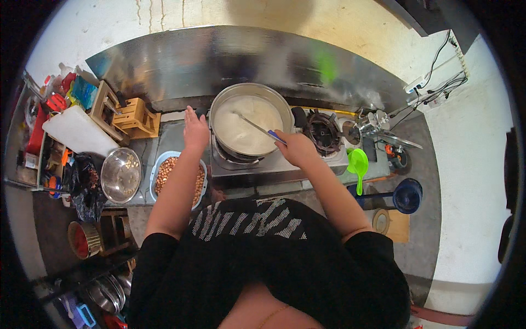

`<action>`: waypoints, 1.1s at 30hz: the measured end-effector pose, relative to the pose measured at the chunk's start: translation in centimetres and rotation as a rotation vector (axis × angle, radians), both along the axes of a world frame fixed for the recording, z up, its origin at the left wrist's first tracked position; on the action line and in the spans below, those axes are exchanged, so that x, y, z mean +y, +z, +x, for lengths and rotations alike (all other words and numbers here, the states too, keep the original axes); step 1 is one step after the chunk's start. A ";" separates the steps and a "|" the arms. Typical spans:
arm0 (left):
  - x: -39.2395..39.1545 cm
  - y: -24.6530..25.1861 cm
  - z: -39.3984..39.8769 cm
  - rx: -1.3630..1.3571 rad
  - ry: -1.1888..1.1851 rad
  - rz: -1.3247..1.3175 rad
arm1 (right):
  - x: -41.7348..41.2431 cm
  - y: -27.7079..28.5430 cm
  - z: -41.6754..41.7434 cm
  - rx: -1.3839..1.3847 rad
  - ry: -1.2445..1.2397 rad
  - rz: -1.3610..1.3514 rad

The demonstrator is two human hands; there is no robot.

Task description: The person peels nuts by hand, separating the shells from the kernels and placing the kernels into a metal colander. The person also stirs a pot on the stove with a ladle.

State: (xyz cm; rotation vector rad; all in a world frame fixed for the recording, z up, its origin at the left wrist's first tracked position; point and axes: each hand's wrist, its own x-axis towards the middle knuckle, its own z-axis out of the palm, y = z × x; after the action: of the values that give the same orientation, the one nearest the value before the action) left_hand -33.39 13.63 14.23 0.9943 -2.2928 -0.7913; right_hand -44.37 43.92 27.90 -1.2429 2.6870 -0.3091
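A large metal pot (216, 133) stands on the left burner of a gas stove, holding a pale, milky liquid (246, 123). My right hand (299, 149) grips the blue handle end of a long metal utensil (257, 127), which slants leftward over the pot. Its far end dips into the liquid, so its shape is hidden. Just left of the pot is my left hand (195, 130), its fingers extended beside the pot's black side handle (201, 111); it holds nothing. Beneath my left forearm sits a light blue basin (153, 181) of brown nuts or beans (166, 170).
To the right are a bare burner (323, 130), a green plastic ladle (359, 164) and a blue dipper (407, 196). On the left stand a steel bowl (119, 181), a black plastic bag (86, 193), a white cutting board (80, 131) and a wooden rack (133, 115). Cables (439, 88) hang at the right wall.
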 end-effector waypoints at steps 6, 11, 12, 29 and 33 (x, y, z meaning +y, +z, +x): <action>0.5 1.0 -0.2 -0.148 0.009 0.074 | 1.6 3.7 -1.5 -0.007 0.190 0.122; 0.4 1.5 -0.2 -0.186 0.009 0.081 | 2.5 6.0 -2.0 0.047 0.305 0.222; 0.5 1.6 -0.1 -0.193 0.007 0.092 | 2.9 6.3 -2.1 0.063 0.335 0.206; 0.5 1.0 0.5 -0.087 -0.012 0.034 | 2.8 10.2 -2.3 0.092 0.232 0.381; 0.6 1.3 0.3 -0.086 -0.029 0.073 | 2.4 6.8 -2.0 0.119 0.207 0.231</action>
State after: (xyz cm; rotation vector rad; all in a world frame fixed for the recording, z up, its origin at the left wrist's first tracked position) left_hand -33.05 14.23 15.55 1.0482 -2.3717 -0.8655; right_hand -46.41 46.30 34.69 -1.4885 2.5657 0.1031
